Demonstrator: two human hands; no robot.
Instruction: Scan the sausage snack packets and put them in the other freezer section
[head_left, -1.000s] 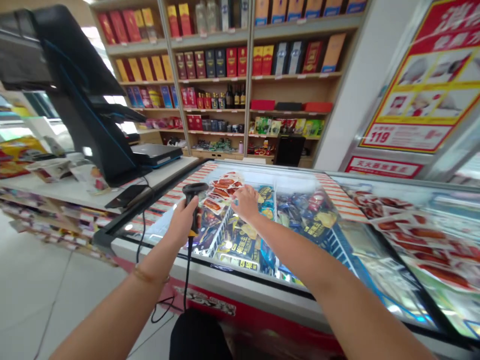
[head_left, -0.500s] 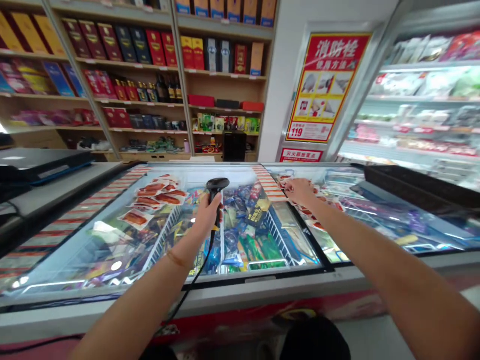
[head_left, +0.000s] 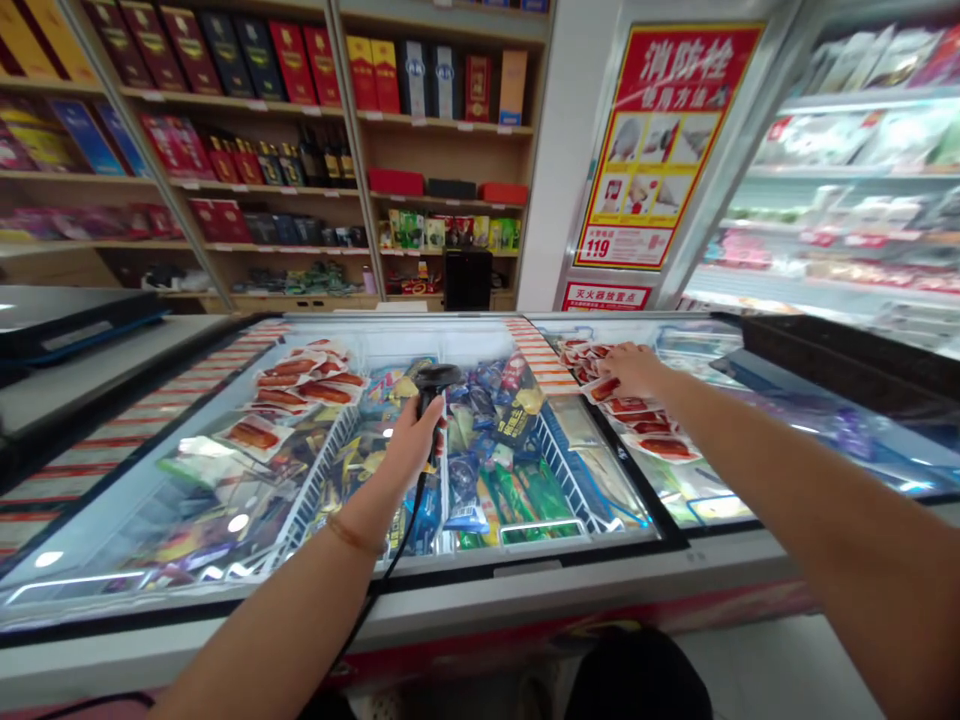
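My left hand (head_left: pixel 414 438) is closed round the handle of a black barcode scanner (head_left: pixel 439 376), held upright above the freezer glass with its cable hanging down. On the right, my right hand (head_left: pixel 636 370) reaches over a row of red sausage packets (head_left: pixel 628 405) in clear wrapping lying on the glass. Its bent fingertips touch or hover just over the upper packets; whether they grip one is hidden. Another pile of sausage packets (head_left: pixel 307 378) lies on the left part of the lid, with a single packet (head_left: pixel 253 436) apart below it.
Beneath the glass of the chest freezer (head_left: pixel 480 590), wire baskets hold bagged frozen goods (head_left: pixel 517 430). A black device (head_left: pixel 67 320) stands at the left, a long dark box (head_left: pixel 847 375) at the right. Stocked shelves (head_left: pixel 442 125) line the back wall.
My right hand has shifted right over the sausage packets, and more of the lower ones show. My left hand still holds the scanner in nearly the same place. The view has tilted down slightly.
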